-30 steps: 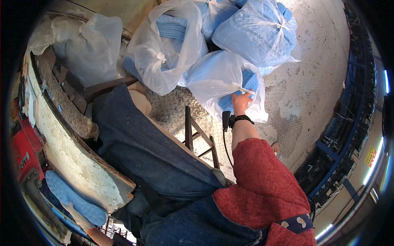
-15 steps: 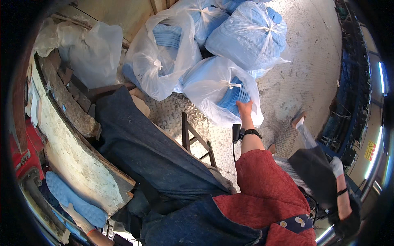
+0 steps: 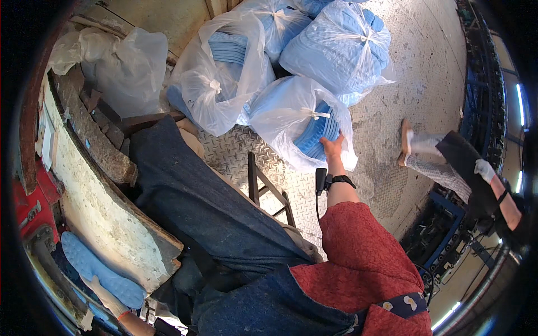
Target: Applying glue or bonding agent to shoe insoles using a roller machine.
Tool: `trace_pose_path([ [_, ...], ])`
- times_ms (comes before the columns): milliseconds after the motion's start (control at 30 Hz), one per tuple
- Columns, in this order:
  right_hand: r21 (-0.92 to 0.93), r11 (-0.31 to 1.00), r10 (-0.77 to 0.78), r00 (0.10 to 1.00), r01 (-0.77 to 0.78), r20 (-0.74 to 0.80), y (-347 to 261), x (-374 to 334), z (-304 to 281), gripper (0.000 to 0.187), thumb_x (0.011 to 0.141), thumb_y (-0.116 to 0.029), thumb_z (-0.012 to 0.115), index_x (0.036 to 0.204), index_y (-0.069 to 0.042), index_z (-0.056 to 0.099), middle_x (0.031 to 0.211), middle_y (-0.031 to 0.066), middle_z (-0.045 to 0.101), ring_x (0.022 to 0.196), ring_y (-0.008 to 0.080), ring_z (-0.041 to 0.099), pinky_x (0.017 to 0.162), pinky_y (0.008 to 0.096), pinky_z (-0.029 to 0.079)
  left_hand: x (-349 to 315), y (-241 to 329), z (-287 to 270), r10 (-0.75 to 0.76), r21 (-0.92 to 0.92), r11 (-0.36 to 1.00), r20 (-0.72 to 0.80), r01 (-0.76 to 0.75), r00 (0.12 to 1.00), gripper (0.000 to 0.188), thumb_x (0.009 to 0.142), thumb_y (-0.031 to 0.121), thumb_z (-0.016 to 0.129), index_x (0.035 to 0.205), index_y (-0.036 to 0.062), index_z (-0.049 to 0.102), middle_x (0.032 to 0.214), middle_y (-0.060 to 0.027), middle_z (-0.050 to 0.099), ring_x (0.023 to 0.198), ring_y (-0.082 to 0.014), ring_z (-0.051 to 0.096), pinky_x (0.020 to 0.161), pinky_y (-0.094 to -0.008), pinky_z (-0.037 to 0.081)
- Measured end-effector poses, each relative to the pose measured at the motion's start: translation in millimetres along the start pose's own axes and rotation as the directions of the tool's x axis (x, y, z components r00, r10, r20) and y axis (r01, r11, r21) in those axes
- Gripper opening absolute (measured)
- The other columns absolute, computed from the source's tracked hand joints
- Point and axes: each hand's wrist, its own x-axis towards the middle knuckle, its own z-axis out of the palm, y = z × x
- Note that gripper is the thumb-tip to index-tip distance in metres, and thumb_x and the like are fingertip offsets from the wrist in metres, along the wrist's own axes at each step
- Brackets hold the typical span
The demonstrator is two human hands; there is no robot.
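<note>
My left hand point(image 3: 106, 295), pale as if gloved, is at the lower left, closed on the edge of a long light-blue shoe sole point(image 3: 100, 270) with a bumpy surface. My right arm stretches forward in a red sleeve, with a black strap and small device at the wrist. My right hand point(image 3: 334, 148) grips the near end of a row of blue soles point(image 3: 320, 134), thumb on one side and fingers on the other; the fingertips are partly hidden. Those soles sit inside a clear plastic bag point(image 3: 280, 115) with a knotted handle and an open mouth.
More clear bags point(image 3: 336, 50) of blue soles stand behind on the metal floor. A dark cloth point(image 3: 190, 185) drapes beside a worn, pale curved panel point(image 3: 106, 185). A black metal frame point(image 3: 269, 187) stands below the bags. At right, a person point(image 3: 465, 168) is beside dark machinery point(image 3: 465, 95).
The person at right has moved farther right and forward, with both legs now showing. My hands have barely shifted; the right one stays at the soles in the bag.
</note>
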Motion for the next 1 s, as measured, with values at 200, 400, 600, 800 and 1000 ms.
trace_pose_path([
  [200,-0.039,0.999,0.011,1.0,-0.01,0.029,0.7,3.0,2.6,0.099,0.064,-0.006,0.076,0.149,-0.006,0.025,0.137,0.0216,0.05,0.119,0.0332,0.056,0.1,0.0404,0.047,9.9,-13.7,-4.5,-0.032,-0.09,0.995,0.046,0.036,0.998,0.071,0.093,0.032,0.041,0.158,0.0106,0.019,0.157,-0.0237,0.027,0.136,-0.041,0.037,0.111,-0.0476,0.032],
  [400,-0.003,0.999,0.051,0.999,-0.051,0.016,-12.4,-6.8,0.2,0.089,0.062,-0.012,0.081,0.139,0.004,0.039,0.133,0.0252,0.054,0.121,0.0353,0.056,0.103,0.0393,0.046,12.8,-17.5,-5.3,-0.037,-0.1,0.994,0.058,0.042,0.998,0.071,0.094,0.031,0.04,0.158,0.0116,0.019,0.157,-0.0235,0.027,0.137,-0.0408,0.036,0.112,-0.0484,0.031],
  [600,-0.266,0.964,0.005,1.0,-0.012,-0.025,-24.3,-11.4,5.1,0.097,0.063,-0.019,0.082,0.144,-0.002,0.033,0.136,0.0295,0.046,0.117,0.0421,0.056,0.102,0.043,0.047,1.3,-1.8,-1.6,-0.055,-0.039,0.998,0.029,0.056,0.998,0.071,0.094,0.031,0.04,0.158,0.0114,0.018,0.158,-0.0239,0.026,0.139,-0.0406,0.034,0.113,-0.0489,0.029],
  [800,-0.535,0.815,0.148,0.973,-0.221,-0.177,-37.0,-20.7,40.9,0.11,0.066,-0.03,0.085,0.151,-0.011,0.018,0.137,0.031,0.038,0.116,0.0455,0.056,0.101,0.0465,0.048,-9.0,7.6,2.4,-0.004,-0.073,0.997,0.004,0.005,1.0,0.072,0.094,0.032,0.041,0.158,0.0092,0.018,0.158,-0.0249,0.026,0.14,-0.0407,0.034,0.114,-0.049,0.028],
  [1000,-0.683,0.69,0.166,0.971,-0.239,-0.172,-19.2,-7.4,64.5,0.108,0.07,-0.034,0.086,0.149,-0.008,0.017,0.134,0.0309,0.037,0.109,0.0457,0.06,0.094,0.0478,0.054,-2.0,2.4,-3.8,-0.01,0.059,0.998,0.008,0.009,1.0,0.073,0.095,0.031,0.042,0.158,0.007,0.015,0.157,-0.0244,0.025,0.139,-0.0388,0.034,0.114,-0.0456,0.029],
])
